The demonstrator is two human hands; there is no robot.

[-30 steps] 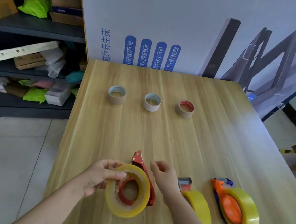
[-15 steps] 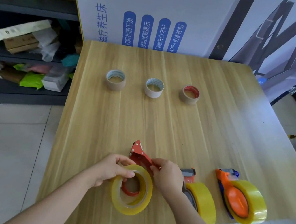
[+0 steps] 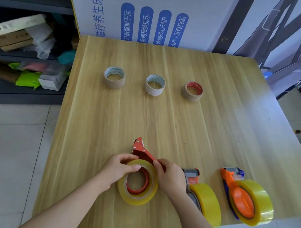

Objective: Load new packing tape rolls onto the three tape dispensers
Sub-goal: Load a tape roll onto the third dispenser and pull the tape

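The table edge runs under my forearms, and there's loads of bare wood ahead of my fingers before the three empty cores. My left hand has its fingers curled over the top rim of the yellow tape roll, thumb on its face. My right hand pinches the red dispenser right beside it. The roll's see-through yellow, with the red hub showing inside its core. Two loaded dispensers sit right of my right hand.
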